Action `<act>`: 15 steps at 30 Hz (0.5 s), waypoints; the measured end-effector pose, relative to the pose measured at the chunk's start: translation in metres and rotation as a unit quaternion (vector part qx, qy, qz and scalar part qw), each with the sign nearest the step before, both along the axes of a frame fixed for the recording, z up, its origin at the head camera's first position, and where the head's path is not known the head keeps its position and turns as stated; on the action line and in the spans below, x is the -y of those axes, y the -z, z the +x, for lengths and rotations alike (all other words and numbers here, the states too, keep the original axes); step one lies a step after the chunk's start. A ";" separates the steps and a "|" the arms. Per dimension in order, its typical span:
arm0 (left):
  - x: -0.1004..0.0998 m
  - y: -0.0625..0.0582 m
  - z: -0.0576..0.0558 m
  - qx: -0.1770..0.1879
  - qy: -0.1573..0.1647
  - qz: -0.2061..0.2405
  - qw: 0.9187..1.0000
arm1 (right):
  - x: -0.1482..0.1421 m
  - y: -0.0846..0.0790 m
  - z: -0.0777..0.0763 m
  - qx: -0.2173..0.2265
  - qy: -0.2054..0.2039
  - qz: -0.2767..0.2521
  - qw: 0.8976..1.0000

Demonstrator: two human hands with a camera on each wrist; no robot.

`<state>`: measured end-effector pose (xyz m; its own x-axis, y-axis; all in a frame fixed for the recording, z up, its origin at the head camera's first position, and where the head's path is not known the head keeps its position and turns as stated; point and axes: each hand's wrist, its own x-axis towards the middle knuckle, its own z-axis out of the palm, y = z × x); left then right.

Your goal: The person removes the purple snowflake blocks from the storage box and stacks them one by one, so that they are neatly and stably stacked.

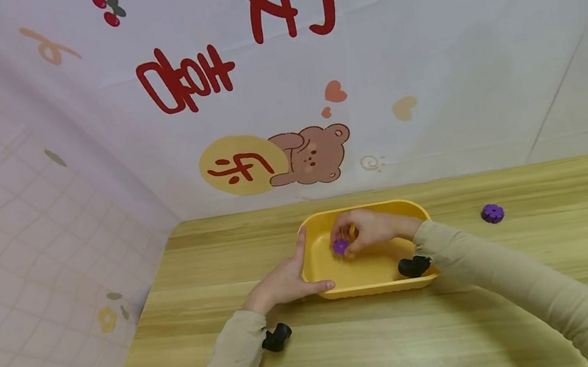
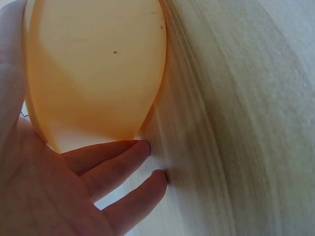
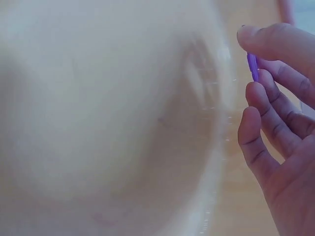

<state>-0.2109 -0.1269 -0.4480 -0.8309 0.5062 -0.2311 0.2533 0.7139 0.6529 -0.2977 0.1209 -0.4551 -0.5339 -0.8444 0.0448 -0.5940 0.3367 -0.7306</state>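
My right hand [image 1: 369, 227] is over the inside of a yellow plastic bin [image 1: 358, 292]. Between its thumb and fingertips it pinches a thin purple flower-shaped piece [image 1: 340, 246], which appears edge-on in the right wrist view as a narrow purple strip [image 3: 252, 67]. At the bin's left end my left hand [image 1: 283, 279] rests with thumb and fingers spread, the thumb by the near rim. The left wrist view shows extended fingers [image 2: 115, 164] touching the outside of the bin wall [image 2: 98, 69].
Another purple flower-shaped piece [image 1: 492, 213], seemingly thicker or stacked, lies on the wooden table [image 1: 353, 352] to the right of the bin. A white printed cloth [image 1: 454, 71] hangs behind the table. Black wrist cameras [image 1: 277, 338] show at both wrists.
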 end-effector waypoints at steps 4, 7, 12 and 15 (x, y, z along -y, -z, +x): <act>0.000 -0.001 0.001 -0.001 -0.001 0.000 1.000 | -0.001 -0.010 0.000 -0.005 0.004 -0.002 1.000; 0.000 -0.001 0.001 -0.001 -0.002 -0.001 1.000 | -0.002 -0.018 0.001 -0.014 0.007 -0.008 1.000; 0.000 -0.002 0.001 0.004 -0.007 -0.006 1.000 | -0.010 -0.029 0.004 -0.020 0.020 -0.015 0.999; -0.001 -0.002 0.001 0.004 -0.009 -0.011 1.000 | -0.016 -0.034 0.008 -0.019 0.026 -0.012 0.999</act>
